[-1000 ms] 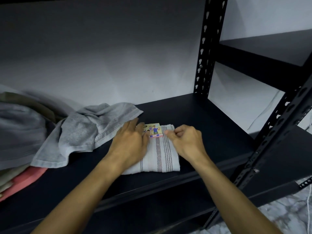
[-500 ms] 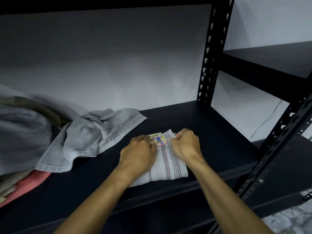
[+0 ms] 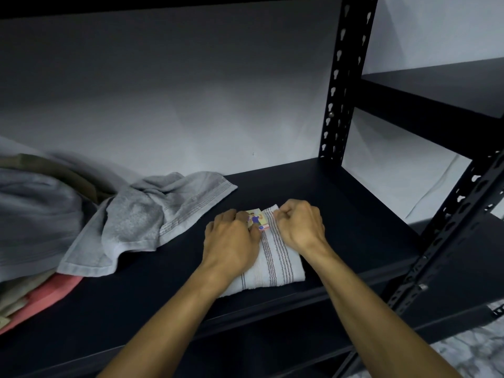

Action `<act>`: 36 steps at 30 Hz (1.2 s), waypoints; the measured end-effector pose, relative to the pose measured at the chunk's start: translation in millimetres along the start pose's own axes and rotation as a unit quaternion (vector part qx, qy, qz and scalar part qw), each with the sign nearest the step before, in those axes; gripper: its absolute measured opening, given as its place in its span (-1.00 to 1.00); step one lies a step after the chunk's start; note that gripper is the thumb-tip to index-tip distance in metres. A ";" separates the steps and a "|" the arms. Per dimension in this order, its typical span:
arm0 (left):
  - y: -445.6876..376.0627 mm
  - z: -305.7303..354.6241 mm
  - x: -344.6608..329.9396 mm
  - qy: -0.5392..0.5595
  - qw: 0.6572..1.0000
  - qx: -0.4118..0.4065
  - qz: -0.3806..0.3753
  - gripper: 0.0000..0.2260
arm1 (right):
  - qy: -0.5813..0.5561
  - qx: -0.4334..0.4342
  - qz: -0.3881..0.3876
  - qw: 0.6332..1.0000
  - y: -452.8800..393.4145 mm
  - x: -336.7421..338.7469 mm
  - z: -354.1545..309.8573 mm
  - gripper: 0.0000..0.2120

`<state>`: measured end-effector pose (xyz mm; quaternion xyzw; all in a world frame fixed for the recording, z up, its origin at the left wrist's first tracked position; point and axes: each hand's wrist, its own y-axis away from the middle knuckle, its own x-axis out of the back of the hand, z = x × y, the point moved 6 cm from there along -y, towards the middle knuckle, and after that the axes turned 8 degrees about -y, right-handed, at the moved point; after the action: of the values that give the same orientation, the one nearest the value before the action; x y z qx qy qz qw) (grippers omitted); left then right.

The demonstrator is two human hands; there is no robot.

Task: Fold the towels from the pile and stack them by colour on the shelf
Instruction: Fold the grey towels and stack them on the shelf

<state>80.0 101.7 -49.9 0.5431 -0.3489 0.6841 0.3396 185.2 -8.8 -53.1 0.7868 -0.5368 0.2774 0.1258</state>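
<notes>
Left of striped towel (image 3: 275,260): loose grey towel (image 3: 152,216), near. Both hands' fingers (image 3: 286,214) curled, gripping striped towel's far edge.

A storage corner: black metal shelving (image 3: 338,85), heaped towels (image 3: 41,214), bare wall (image 3: 163,91).
</notes>
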 end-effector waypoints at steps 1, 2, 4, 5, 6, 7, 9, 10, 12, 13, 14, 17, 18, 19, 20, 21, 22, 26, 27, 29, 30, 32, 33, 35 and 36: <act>0.8 0.7 -1.3 -0.010 1.000 0.000 0.012 -0.61 | -0.025 -0.003 0.004 1.000 -1.1 -0.5 2.3 -0.85; 1.9 1.9 -2.0 -0.021 0.999 -0.001 0.024 -0.60 | -0.050 -0.010 0.005 0.999 -2.0 -1.0 4.4 -0.85; 4.0 3.3 -2.5 -0.038 0.998 -0.004 0.043 -0.60 | -0.098 -0.025 -0.010 0.995 -2.1 -3.2 7.9 -0.83; 5.3 3.7 -2.0 -0.041 0.998 -0.005 0.053 -0.60 | -0.121 -0.033 -0.022 0.992 -1.4 -4.1 9.0 -0.83; 6.4 4.2 -1.1 -0.044 0.997 -0.008 0.063 -0.59 | -0.140 -0.039 -0.033 0.989 -0.4 -3.7 8.9 -0.83; 7.2 4.9 -0.1 -0.051 0.996 -0.012 0.072 -0.59 | -0.153 -0.045 -0.042 0.986 -0.3 -2.8 8.2 -0.81; 7.1 6.5 0.5 -0.074 0.995 -0.018 0.070 -0.58 | -0.161 -0.057 -0.061 0.983 -2.0 -1.6 7.4 -0.79; 6.4 7.2 -0.3 -0.082 0.995 -0.020 0.062 -0.58 | -0.154 -0.062 -0.068 0.984 -4.0 -1.6 7.4 -0.80; 4.6 7.0 -3.8 -0.081 0.996 -0.018 0.042 -0.59 | -0.102 -0.054 -0.086 0.990 -7.0 -2.6 4.1 -0.86; 4.5 6.0 -5.5 -0.078 0.996 -0.017 0.036 -0.59 | -0.062 -0.040 -0.093 0.993 -7.4 -4.3 2.2 -0.87; 5.1 5.2 -6.6 -0.077 0.996 -0.017 0.036 -0.59 | -0.029 -0.021 -0.093 0.995 -7.2 -5.8 0.9 -0.89; 8.7 2.5 -9.7 -0.066 0.997 -0.008 0.036 -0.57 | 0.003 0.050 -0.070 0.996 -2.9 -7.9 -2.6 -0.93; 9.8 2.0 -9.4 -0.063 0.997 -0.005 0.035 -0.57 | 0.001 0.070 -0.059 0.996 -2.6 -7.3 -2.4 -0.93; 10.7 1.5 -8.6 -0.056 0.998 -0.003 0.037 -0.56 | -0.010 0.080 -0.049 0.996 -2.6 -5.0 -1.2 -0.93; 11.3 0.7 -7.3 -0.045 0.998 -0.003 0.039 -0.55 | -0.028 0.073 -0.044 0.996 -2.9 -1.0 0.8 -0.89; 11.6 -1.3 -5.1 -0.029 0.999 -0.001 0.042 -0.55 | -0.049 0.054 -0.043 0.996 -3.3 4.1 3.6 -0.82; 12.0 -4.6 -2.0 -0.011 0.999 0.002 0.046 -0.54 | -0.073 0.032 -0.044 0.996 -3.5 9.8 7.0 -0.76; 17.9 -24.4 21.2 0.033 0.997 0.010 0.071 -0.56 | -0.102 -0.014 -0.033 0.994 9.3 36.0 18.1 -0.80; 20.2 -29.8 26.3 0.034 0.997 0.015 0.069 -0.57 | -0.084 -0.013 -0.040 0.996 16.0 38.5 18.2 -0.81; 26.4 -35.1 30.9 0.028 0.998 0.012 0.049 -0.57 | -0.065 -0.014 -0.063 0.996 31.6 34.8 16.2 -0.79; 30.2 -34.5 30.3 0.016 0.999 0.002 0.035 -0.57 | -0.058 -0.018 -0.075 0.995 39.5 30.2 14.0 -0.78; 37.1 -28.3 26.1 -0.023 0.999 -0.021 0.013 -0.56 | -0.053 -0.029 -0.082 0.995 50.1 20.2 11.1 -0.79; 39.6 -24.8 22.5 -0.043 0.999 -0.029 0.008 -0.55 | -0.052 -0.032 -0.072 0.995 52.3 17.3 10.3 -0.82; 41.8 -20.3 13.8 -0.070 0.997 -0.029 0.001 -0.54 | -0.039 -0.030 -0.045 0.998 52.1 16.1 8.5 -0.84; 41.8 -18.8 9.9 -0.081 0.996 -0.026 -0.003 -0.53 | -0.031 -0.028 -0.036 0.998 51.1 16.1 7.5 -0.83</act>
<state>33.4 96.5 -47.9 0.5888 -0.3913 0.6278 0.3257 145.1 -45.1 -55.1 0.8101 -0.5191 0.2331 0.1414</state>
